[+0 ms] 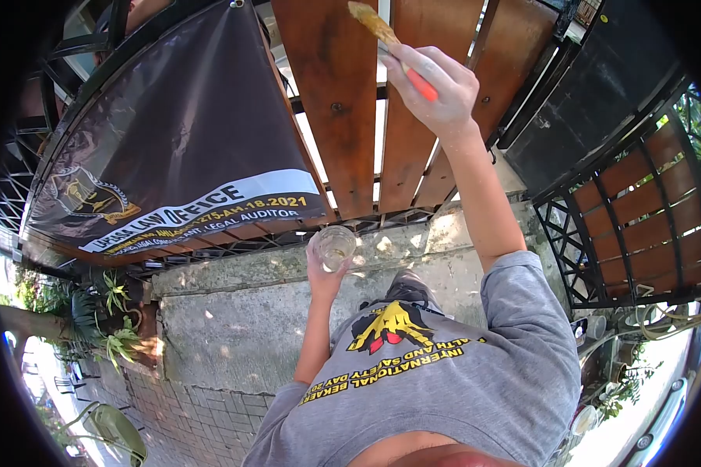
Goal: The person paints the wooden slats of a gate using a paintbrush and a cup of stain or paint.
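Right-hand fingers point(413, 66) clenched around the orange-handled brush point(382, 31), bristles up against a wooden fence slat point(335, 109). That right hand point(438, 92) is raised high. Lower down, the left hand point(322, 272) wraps a clear cup point(336, 247) of yellowish liquid, just above the concrete ledge point(234, 311). A dark banner point(171, 132) hangs to the left.

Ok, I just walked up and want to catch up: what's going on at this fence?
The person's right hand holds a brush with an orange handle, its bristles raised to the brown wooden slats. The left hand holds a clear cup of pale liquid lower down, above the concrete ledge. A dark banner hangs beside the slats.
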Action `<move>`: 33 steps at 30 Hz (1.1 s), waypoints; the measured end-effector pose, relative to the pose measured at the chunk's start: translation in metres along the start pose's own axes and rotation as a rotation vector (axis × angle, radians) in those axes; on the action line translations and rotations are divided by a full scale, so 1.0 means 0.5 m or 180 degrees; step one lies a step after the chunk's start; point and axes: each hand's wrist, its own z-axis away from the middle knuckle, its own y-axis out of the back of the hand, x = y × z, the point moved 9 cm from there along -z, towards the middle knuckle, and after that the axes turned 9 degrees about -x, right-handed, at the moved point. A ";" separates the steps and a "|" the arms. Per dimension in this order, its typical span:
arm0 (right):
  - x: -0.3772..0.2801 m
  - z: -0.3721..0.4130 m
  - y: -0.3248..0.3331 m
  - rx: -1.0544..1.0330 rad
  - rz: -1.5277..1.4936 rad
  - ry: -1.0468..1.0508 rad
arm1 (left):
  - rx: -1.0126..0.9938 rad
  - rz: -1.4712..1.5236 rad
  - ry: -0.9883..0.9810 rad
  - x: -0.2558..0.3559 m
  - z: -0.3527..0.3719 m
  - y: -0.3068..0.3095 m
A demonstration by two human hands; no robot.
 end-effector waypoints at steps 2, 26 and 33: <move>0.029 0.010 -0.033 -0.0267 -0.0007 -0.0267 | 0.0017 -0.0104 0.0108 0.001 0.000 0.009; 0.088 -0.078 -0.051 -0.0592 -0.0088 -0.0157 | -0.0079 -0.0133 -0.0112 0.011 -0.066 0.014; 0.023 0.081 -0.092 -0.0786 -0.0410 -0.0129 | 0.0087 0.0046 -0.0016 -0.013 -0.069 0.034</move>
